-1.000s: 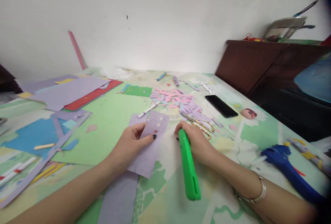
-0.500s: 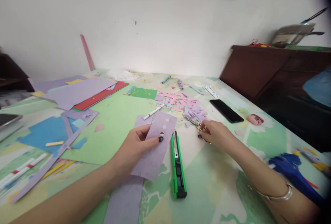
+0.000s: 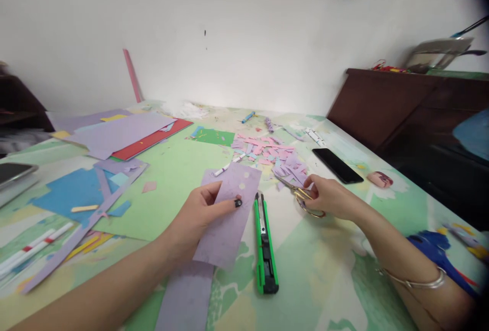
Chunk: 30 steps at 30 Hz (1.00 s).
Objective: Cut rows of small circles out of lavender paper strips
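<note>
My left hand pinches a lilac paper strip with a row of punched holes near its top, thumb on the front. The strip is held up at a tilt above the table. My right hand is at the gold handles of a pair of scissors, its fingers curled around them. The blades point left toward a heap of pink and lilac paper scraps. Between my hands lies a green utility knife. Another lilac strip lies under my left forearm.
A light green sheet lies left of centre, with blue paper and stacked coloured sheets beyond. A black phone and a pink eraser-like piece lie at right. A blue tool is near my right forearm.
My right hand has shifted slightly right, baring more of the scissors' gold handles. My left hand holds the lilac strip much as before. The view has turned slightly left.
</note>
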Tool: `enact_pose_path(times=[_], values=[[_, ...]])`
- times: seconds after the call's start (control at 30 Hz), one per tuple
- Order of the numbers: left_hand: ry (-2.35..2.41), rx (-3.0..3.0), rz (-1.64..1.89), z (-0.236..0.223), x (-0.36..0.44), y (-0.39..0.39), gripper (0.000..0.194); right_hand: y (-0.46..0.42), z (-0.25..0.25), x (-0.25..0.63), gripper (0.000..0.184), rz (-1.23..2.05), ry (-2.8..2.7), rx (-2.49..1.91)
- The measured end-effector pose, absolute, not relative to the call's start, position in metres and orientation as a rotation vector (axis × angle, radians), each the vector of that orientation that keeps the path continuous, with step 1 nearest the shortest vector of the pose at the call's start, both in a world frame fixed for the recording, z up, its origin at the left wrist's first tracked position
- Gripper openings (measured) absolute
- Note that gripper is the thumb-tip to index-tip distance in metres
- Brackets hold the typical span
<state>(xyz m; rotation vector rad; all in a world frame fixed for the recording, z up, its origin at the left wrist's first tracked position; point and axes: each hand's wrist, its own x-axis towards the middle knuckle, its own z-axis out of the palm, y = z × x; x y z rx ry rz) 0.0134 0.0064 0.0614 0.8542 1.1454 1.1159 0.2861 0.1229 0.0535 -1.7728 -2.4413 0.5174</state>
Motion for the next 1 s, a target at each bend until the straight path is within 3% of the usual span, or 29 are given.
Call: enact_pose_path(times=[0.1, 0.3, 0.43, 0.57, 0.7, 1.0], values=[[1.202, 0.876, 1.126, 0.063, 0.013, 0.006, 0.025, 0.119, 0.058, 0.285, 0.033, 0.58, -2.415, -1.7], [1.325, 0.909, 1.161, 0.064, 0.013, 0.002, 0.028, 0.093, 0.074, 0.277, 0.026, 0.64, -2.242, -1.399], [1.439, 0.977, 1.181, 0.065, 0.012, 0.001, 0.033, 0.072, 0.076, 0.264, 0.036, 0.286, -2.209, -1.124], [1.481, 1.052, 1.21, 0.068, 0.011, 0.003, 0.033, 0.078, 0.071, 0.265, 0.029, -0.181, -2.174, -1.516], [1.473, 1.044, 1.237, 0.07, 0.012, 0.003, 0.033, 0.092, 0.072, 0.275, 0.028, -0.21, -2.165, -1.739], [1.512, 1.113, 1.211, 0.068, 0.012, 0.002, 0.031, 0.057, 0.057, 0.25, 0.035, -0.113, -2.336, -0.726]])
